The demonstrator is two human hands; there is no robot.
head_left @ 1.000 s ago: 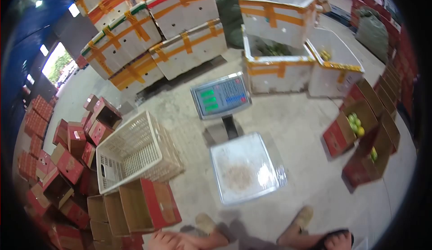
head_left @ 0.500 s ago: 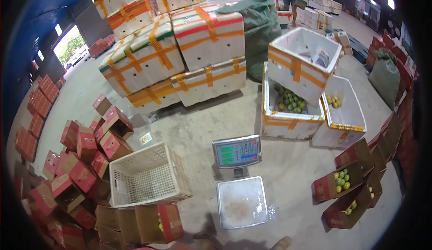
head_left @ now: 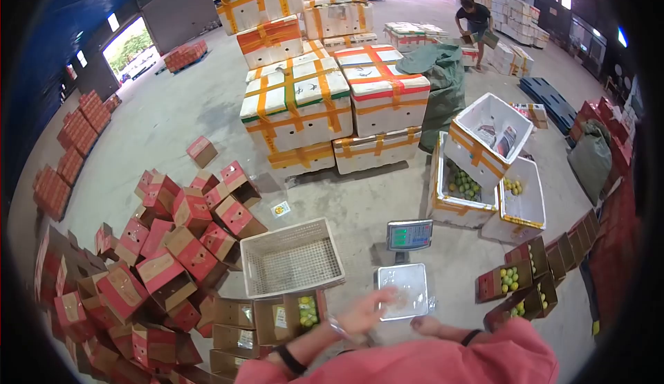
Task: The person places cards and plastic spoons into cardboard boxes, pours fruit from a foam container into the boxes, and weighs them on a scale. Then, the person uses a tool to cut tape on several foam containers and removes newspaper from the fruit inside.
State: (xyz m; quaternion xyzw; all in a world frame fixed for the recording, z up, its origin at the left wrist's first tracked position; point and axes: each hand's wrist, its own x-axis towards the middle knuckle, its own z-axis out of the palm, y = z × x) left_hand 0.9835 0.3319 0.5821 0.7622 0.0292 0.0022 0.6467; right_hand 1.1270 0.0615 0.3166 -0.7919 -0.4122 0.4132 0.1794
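My left hand [head_left: 365,313] reaches over the left edge of the scale's metal platform [head_left: 413,288], fingers apart and nothing in them. Close to the platform's lower right corner is my right hand [head_left: 427,326]; it looks rounded, and its fingers cannot be made out. Behind the platform stands the scale's display [head_left: 409,235], with lit green digits. To the left sits a bare cream plastic crate [head_left: 293,290]. Below it are open cardboard boxes [head_left: 263,309], one holding green fruit [head_left: 308,311].
Red and brown cartons [head_left: 187,245] lie heaped at left. Taped white foam boxes [head_left: 297,100] are stacked ahead. At right, foam bins [head_left: 465,211] and open cartons [head_left: 492,284] hold green and yellow fruit. A person [head_left: 476,21] bends at the back, holding cardboard.
My view has tilted up and swung left, so things sit further right. Both my arms have come into view, my left hand over the scale. The person behind has bent lower.
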